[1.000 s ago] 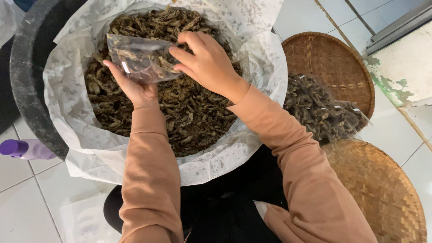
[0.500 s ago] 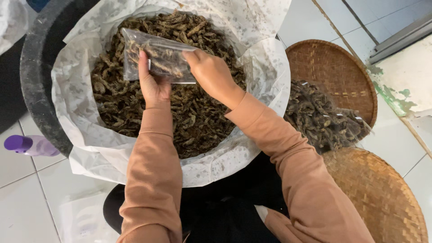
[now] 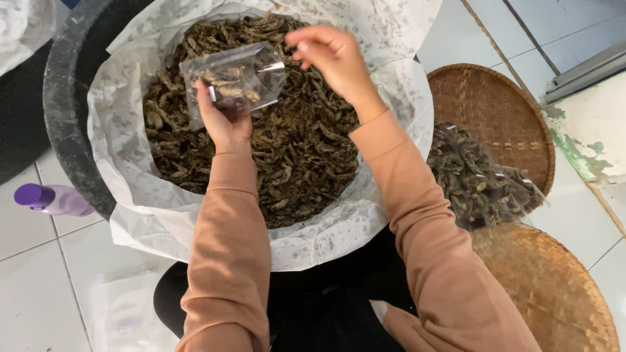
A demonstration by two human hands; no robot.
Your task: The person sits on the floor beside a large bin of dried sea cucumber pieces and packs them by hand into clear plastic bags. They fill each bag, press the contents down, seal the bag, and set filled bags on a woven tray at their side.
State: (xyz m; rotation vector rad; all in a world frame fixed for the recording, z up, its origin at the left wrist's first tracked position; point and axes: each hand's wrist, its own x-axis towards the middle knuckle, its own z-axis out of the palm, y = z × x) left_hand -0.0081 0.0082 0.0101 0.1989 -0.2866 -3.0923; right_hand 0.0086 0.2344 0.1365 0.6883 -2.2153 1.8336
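The small bag (image 3: 233, 79) is clear, glossy plastic. The dried pieces (image 3: 287, 150) under it look matt, rough and shrivelled, lying on crinkled white paper lining (image 3: 326, 234). Right of that lining, the trays (image 3: 495, 111) are woven cane, and the floor (image 3: 39, 274) is smooth glazed tile.

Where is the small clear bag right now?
The small clear bag is held up in the left hand, over the tub of dried brown pieces, just left of the right hand.
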